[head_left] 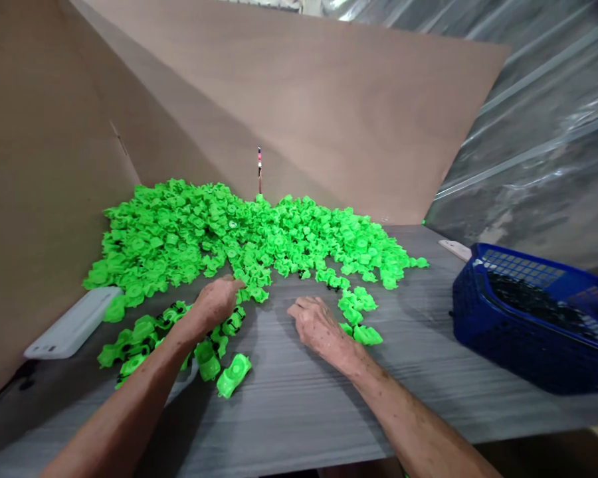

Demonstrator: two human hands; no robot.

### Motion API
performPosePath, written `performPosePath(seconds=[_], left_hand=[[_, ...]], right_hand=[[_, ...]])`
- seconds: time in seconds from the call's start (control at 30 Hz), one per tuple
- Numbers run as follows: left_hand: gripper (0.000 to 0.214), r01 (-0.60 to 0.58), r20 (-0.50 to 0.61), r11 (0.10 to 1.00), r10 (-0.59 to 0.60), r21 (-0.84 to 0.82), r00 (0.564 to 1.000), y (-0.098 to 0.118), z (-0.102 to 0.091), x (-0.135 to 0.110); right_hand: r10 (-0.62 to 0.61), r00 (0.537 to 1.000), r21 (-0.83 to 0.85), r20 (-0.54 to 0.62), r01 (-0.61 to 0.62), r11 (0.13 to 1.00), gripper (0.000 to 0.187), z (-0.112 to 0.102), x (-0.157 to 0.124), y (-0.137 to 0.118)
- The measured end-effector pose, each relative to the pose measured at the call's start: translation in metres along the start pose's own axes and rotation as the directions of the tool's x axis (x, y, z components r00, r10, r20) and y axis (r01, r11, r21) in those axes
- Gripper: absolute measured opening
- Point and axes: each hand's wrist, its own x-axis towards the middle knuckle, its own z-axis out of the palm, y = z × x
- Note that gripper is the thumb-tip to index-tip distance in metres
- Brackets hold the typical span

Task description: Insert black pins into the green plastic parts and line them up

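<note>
My left hand reaches to the near edge of a large heap of bright green plastic toy car bodies. Its fingers are bent together and the tips meet green pieces there; whether one is gripped is hidden. Under and beside that forearm lie several green toy cars with black wheels, and a green car body lies nearer me. My right hand is low over the grey table, fingers curled inward. Anything within them is hidden. To its right sits a small cluster of green car bodies.
A blue basket holding dark, thin parts stands at the right. Behind it lies a flat white object. On the left rests a white box-like device with a dark cable. Tall boards wall the back and left.
</note>
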Motion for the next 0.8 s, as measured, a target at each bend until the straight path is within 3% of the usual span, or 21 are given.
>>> performPosePath(seconds=[0.13,0.2,0.27,0.33,0.4,0.47,0.6,0.8], left_hand=[[0.043,0.024,-0.129,0.995,-0.036,-0.092,0.991,0.009,-0.008,-0.004],[0.044,0.022,-0.184,0.93,-0.095,-0.366,0.978,0.024,-0.01,-0.009],[0.039,0.043,-0.084,0.711,-0.143,-0.702,0.986,0.043,-0.008,-0.015],[0.031,0.126,0.083,0.451,-0.115,-0.884,0.99,0.062,-0.004,-0.02],[0.027,0.218,0.196,0.248,-0.111,-0.944,0.974,0.074,0.002,-0.024],[0.028,0.286,0.27,0.12,-0.137,-0.951,0.953,0.08,0.008,-0.027],[0.026,0.319,0.307,0.061,-0.152,-0.946,0.939,0.077,0.013,-0.03],[0.023,0.332,0.322,0.069,-0.128,-0.941,0.938,0.073,0.018,-0.03]], right_hand=[[0.034,0.984,0.19,-0.176,0.001,0.982,0.023,0.006,0.003,0.003],[0.114,0.933,0.36,-0.34,0.017,0.933,0.023,0.007,0.004,0.006],[0.243,0.852,0.536,-0.463,0.051,0.843,0.019,0.005,0.005,0.009],[0.373,0.789,0.689,-0.489,0.087,0.719,0.014,0.001,0.006,0.01],[0.437,0.77,0.788,-0.465,0.135,0.601,0.009,-0.005,0.006,0.009],[0.418,0.777,0.819,-0.471,0.21,0.534,0.006,-0.011,0.005,0.007],[0.282,0.811,0.8,-0.512,0.33,0.502,0.005,-0.018,0.004,-0.002],[0.235,0.854,0.796,-0.464,0.286,0.533,0.009,-0.013,0.004,-0.006]])
